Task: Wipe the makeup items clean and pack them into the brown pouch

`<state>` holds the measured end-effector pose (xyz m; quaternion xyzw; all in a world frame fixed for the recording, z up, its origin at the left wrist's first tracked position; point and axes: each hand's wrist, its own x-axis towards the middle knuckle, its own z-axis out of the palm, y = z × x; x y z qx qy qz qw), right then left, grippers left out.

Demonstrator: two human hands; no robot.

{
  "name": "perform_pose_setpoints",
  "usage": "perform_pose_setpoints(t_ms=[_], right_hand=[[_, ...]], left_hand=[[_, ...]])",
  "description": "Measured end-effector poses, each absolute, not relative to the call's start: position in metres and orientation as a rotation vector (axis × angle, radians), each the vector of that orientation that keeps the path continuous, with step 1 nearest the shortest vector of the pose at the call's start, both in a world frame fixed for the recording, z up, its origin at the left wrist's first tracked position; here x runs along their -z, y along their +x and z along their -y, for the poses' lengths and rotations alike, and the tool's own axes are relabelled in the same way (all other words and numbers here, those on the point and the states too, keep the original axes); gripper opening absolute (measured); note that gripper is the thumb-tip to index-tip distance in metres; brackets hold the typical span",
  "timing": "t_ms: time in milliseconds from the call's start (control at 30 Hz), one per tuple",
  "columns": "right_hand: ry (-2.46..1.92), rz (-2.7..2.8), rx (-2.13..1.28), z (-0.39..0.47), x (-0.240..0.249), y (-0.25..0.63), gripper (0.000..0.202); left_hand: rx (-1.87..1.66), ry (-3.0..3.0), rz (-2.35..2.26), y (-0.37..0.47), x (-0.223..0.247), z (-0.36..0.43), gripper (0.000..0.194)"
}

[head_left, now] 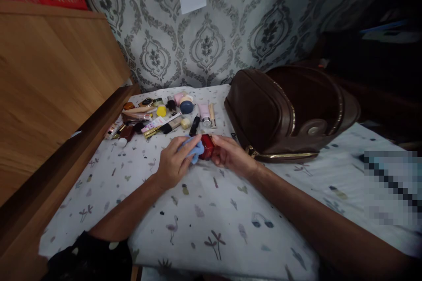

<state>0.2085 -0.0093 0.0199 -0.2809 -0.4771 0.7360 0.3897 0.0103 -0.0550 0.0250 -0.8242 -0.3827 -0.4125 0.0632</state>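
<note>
My left hand [173,161] is closed around a folded blue cloth [196,149], which presses against the left side of a small, shiny dark red container [207,146]. From the other side, my right hand [231,154] grips that red container between thumb and fingers. Its exact kind is not clear. Just beyond my hands lies a black tube [194,125]. A pink tube [205,114] and a beige tube [212,115] lie side by side a little farther back.
Several cosmetics, including a yellow-capped item [161,110] and a blue-lidded jar [187,106], cluster at the back left of the patterned sheet [198,224]. An unzipped brown leather bag [263,114] stands on the right. A wooden panel [59,83] borders the left; a patterned wall rises behind.
</note>
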Motion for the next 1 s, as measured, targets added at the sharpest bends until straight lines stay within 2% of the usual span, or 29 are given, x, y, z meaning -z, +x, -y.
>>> perform_pose_setpoints(t_ms=[267, 400, 600, 733, 867, 1000], right_hand=[[-0.690, 1.213, -1.867, 0.013, -0.023, 0.206, 0.049], [-0.704, 1.199, -1.850, 0.012, -0.022, 0.206, 0.049], [-0.764, 1.123, -1.871, 0.007, -0.017, 0.208, 0.051], [-0.788, 1.143, -1.903, 0.007, -0.019, 0.208, 0.052], [-0.765, 1.162, -1.918, 0.009, -0.022, 0.207, 0.046], [-0.718, 1.160, -1.888, 0.010, -0.021, 0.205, 0.044]], left_hand=[[1.508, -2.436, 1.361, 0.015, -0.026, 0.055, 0.011], [1.491, -2.536, 1.207, 0.014, -0.031, 0.056, 0.019], [1.215, -2.643, 0.999, 0.005, -0.033, 0.052, 0.032], [1.361, -2.532, 1.144, 0.005, -0.031, 0.050, 0.033], [1.550, -2.459, 1.364, 0.011, -0.031, 0.052, 0.031], [1.576, -2.448, 1.435, 0.015, -0.031, 0.055, 0.027]])
